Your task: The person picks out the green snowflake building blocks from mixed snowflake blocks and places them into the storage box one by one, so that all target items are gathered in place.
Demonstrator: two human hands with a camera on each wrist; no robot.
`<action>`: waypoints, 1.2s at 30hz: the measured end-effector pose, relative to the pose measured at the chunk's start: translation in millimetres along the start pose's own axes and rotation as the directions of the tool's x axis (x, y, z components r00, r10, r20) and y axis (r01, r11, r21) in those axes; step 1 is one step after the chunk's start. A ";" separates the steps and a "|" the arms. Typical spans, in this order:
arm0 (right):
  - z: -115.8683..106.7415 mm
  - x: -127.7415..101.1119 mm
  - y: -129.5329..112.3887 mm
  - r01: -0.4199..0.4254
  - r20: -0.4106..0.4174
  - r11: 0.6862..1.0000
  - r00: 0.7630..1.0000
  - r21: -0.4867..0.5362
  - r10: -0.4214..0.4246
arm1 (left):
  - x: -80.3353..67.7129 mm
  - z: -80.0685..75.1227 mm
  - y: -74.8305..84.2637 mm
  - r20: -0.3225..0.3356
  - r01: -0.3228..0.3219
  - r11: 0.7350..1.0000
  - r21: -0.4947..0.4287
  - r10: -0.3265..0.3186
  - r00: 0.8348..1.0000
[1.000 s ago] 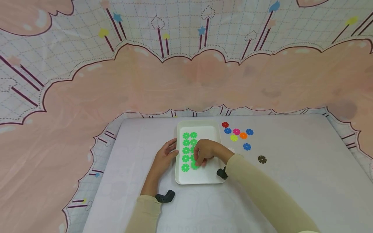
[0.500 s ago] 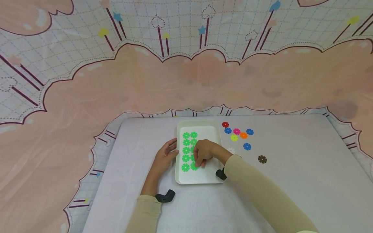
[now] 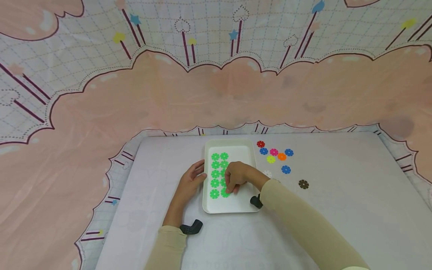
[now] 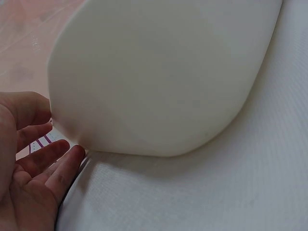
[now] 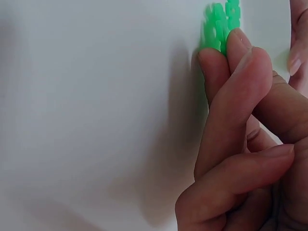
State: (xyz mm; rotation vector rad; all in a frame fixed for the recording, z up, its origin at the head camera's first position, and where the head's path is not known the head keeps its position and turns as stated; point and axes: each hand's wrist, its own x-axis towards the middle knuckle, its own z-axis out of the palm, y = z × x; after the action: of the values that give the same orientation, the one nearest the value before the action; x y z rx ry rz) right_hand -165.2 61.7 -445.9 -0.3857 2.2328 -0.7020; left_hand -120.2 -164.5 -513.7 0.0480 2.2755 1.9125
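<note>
A white tray [image 3: 241,152] lies on the table with several green flower-shaped discs [image 3: 215,174] set in two columns along its left half. My right hand [image 3: 236,176] hovers over the tray's middle, its curled fingertips pinching the nearest green disc [image 3: 224,194] of the right column. In the right wrist view the fingers [image 5: 236,120] curl down onto that green disc [image 5: 216,26] on the tray floor [image 5: 96,96]. My left hand [image 3: 194,178] rests with straight fingers against the tray's left rim. The left wrist view has its palm [image 4: 33,178] beside the tray's outer wall [image 4: 163,72].
Loose discs lie right of the tray: red [image 3: 260,144], pink [image 3: 273,152], orange [image 3: 281,156], yellow-green [image 3: 271,159], blue [image 3: 285,169], white [image 3: 267,173] and, farther out, brown [image 3: 303,184]. The white table cover [image 3: 337,210] ends against a pink patterned backdrop.
</note>
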 end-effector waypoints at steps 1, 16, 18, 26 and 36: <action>0.0 0.1 0.1 0.001 0.000 1.000 1.000 0.002 -0.001 | 0.1 -0.1 0.0 0.000 0.001 1.000 0.000 -0.001 1.000; -4.1 -1.8 1.5 -0.023 0.009 1.000 1.000 0.007 0.023 | 0.6 0.1 -0.8 0.006 -0.007 1.000 -0.010 0.007 1.000; -5.8 -3.6 1.7 -0.027 0.007 1.000 1.000 0.002 0.027 | 0.7 0.6 -0.7 0.006 -0.005 1.000 -0.011 0.005 1.000; -14.8 -16.3 3.3 -0.036 -0.038 0.999 0.999 0.012 0.037 | 1.5 1.4 -0.7 0.004 0.002 1.000 -0.011 -0.002 1.000; -25.7 -34.1 17.4 -0.052 -0.138 0.996 0.988 0.073 0.062 | 1.1 -2.2 -0.9 -0.001 -0.018 1.000 -0.005 0.018 1.000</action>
State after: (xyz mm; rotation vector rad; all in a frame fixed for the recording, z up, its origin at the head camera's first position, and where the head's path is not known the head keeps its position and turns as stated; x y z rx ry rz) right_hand -162.2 101.1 -422.1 -0.2432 2.3342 -0.7953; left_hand -121.5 -166.7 -514.4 0.0672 2.2785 1.9274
